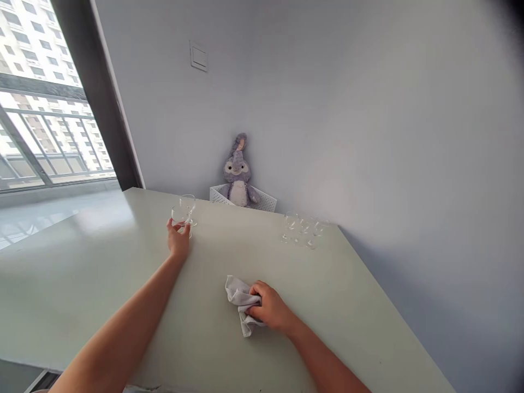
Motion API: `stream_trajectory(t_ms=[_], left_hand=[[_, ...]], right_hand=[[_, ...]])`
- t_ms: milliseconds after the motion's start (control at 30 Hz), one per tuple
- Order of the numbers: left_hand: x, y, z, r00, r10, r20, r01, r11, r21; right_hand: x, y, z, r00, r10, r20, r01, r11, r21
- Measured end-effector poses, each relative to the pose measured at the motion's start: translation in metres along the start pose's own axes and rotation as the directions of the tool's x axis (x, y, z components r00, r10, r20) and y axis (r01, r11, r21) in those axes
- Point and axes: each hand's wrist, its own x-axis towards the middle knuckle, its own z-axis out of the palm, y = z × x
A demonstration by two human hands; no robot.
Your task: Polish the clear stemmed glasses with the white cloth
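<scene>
My left hand (179, 236) is stretched out at the left of the table, its fingers wrapped round a clear stemmed glass (180, 213). Just behind that one, a second clear glass (188, 202) stands upright on the table. Nearer to me, my right hand (268, 307) grips a crumpled pale grey cloth (240, 296) at the middle of the table. The cloth's loose part spreads to the left of my fingers.
Several small clear glasses (303, 226) stand together at the back right of the pale table (204, 327). Beyond the table's back edge, a purple plush toy (237, 174) sits in a white perforated basket (267, 203). Walls border the back and right; a window (49, 131) is at the left.
</scene>
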Motion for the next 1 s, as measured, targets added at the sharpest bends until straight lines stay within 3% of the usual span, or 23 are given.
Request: stream_trajectory(t_ms=[100, 267, 433, 600, 700, 800, 867, 1000], left_hand=[[0.001, -0.005, -0.001, 1.000, 0.004, 0.020, -0.004, 1.000, 0.005], [-0.009, -0.008, -0.003, 1.000, 0.010, 0.008, -0.010, 1.000, -0.004], [-0.024, 0.000, 0.001, 0.996, 0.075, 0.045, -0.074, 0.997, -0.031], [-0.043, 0.019, 0.005, 0.978, 0.155, 0.142, -0.149, 0.987, -0.056], [-0.061, 0.035, 0.007, 0.946, 0.221, 0.238, -0.207, 0.975, -0.081], [-0.085, 0.048, 0.010, 0.889, 0.276, 0.365, -0.293, 0.956, -0.011], [-0.103, 0.051, 0.013, 0.823, 0.328, 0.464, -0.396, 0.916, 0.055], [-0.131, 0.046, 0.019, 0.604, 0.524, 0.600, -0.693, 0.718, 0.070]], right_hand=[[0.003, 0.005, -0.004, 0.994, 0.093, 0.055, -0.104, 0.961, 0.255], [0.004, 0.003, -0.011, 0.995, 0.028, 0.095, -0.076, 0.830, 0.552], [0.006, 0.005, -0.012, 0.998, 0.019, 0.066, -0.062, 0.666, 0.743], [0.011, 0.009, -0.016, 0.991, 0.131, -0.040, -0.036, 0.534, 0.845], [0.012, 0.010, -0.022, 0.981, 0.177, -0.083, -0.009, 0.463, 0.887], [0.012, 0.011, -0.027, 0.959, 0.231, -0.164, 0.066, 0.380, 0.923], [0.013, 0.011, -0.031, 0.927, 0.281, -0.247, 0.138, 0.355, 0.925], [0.011, 0.007, -0.039, 0.856, 0.377, -0.354, 0.220, 0.355, 0.909]])
